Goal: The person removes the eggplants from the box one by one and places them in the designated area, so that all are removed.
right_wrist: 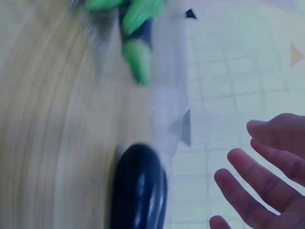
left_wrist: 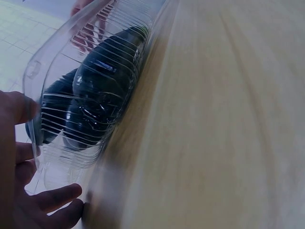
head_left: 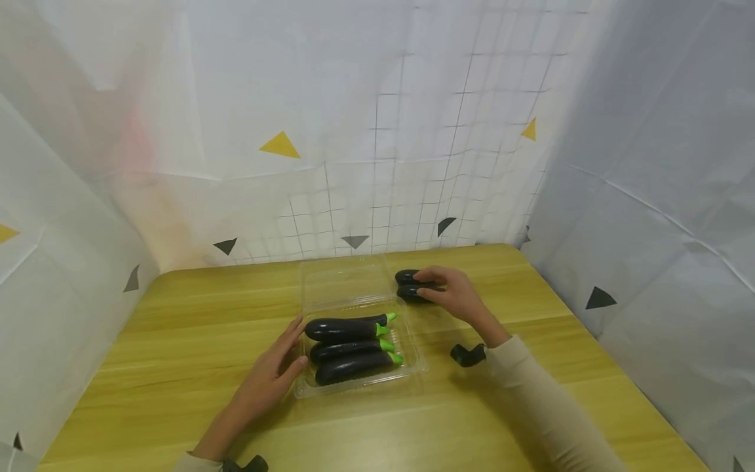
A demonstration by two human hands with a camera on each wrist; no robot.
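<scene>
A clear plastic clamshell box (head_left: 361, 388) lies with its lid (head_left: 342, 282) folded back, and several dark eggplants (head_left: 354, 367) with green stems lie inside it. My left hand (head_left: 274, 370) rests along the box's left side, fingers spread, thumb at the front corner; in the left wrist view the fingertips (left_wrist: 66, 191) are right at the box's wall. To the right of the lid, two more eggplants (head_left: 409, 293) lie side by side on the table. Over them hovers my right hand (head_left: 451, 292), its fingers (right_wrist: 257, 191) spread apart and holding nothing in the right wrist view.
The wooden table (head_left: 194, 328) is walled in by white sheets (head_left: 342, 98) behind and at both sides. Dark wrist-worn pieces (head_left: 468, 354) stick out from each forearm.
</scene>
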